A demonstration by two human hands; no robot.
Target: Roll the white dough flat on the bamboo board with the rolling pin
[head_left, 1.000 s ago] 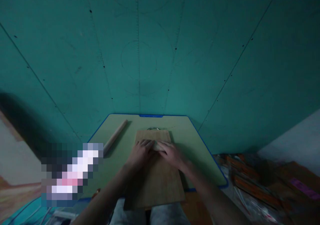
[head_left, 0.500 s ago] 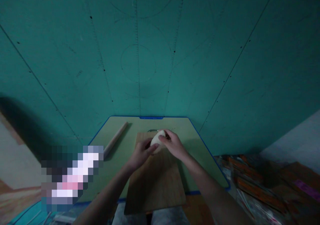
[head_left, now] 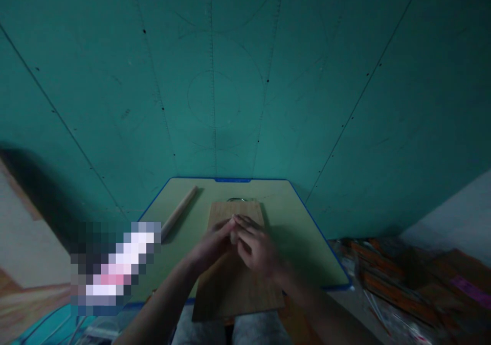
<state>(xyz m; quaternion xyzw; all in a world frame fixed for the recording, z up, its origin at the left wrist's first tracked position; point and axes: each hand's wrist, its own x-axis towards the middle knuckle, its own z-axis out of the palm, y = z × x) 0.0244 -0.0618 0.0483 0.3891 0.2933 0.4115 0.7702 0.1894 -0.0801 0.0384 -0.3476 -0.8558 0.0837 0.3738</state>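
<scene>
Between my two hands is a pale lump of dough [head_left: 233, 237], mostly covered by the fingers. My left hand [head_left: 215, 242] closes on it from the left, fingertips meeting those of the other hand. From the right, my right hand [head_left: 256, 247] wraps over it with curled fingers, slightly smeared by motion. Both hands are above a wooden cutting board [head_left: 245, 296] with a metal handle at its far end. Left of the board lies a wooden rolling pin [head_left: 179, 212].
A pale folding table [head_left: 297, 217] with a blue edge carries the board, which overhangs its near side. A green panelled wall [head_left: 238, 79] rises right behind. Cardboard and plastic-wrapped items [head_left: 399, 278] lie at the lower right. A pixelated patch hides the left table edge.
Both hands have moved slightly nearer to me and closed together. The dough, plainly visible before, is now largely hidden, with my right fingers folded over it.
</scene>
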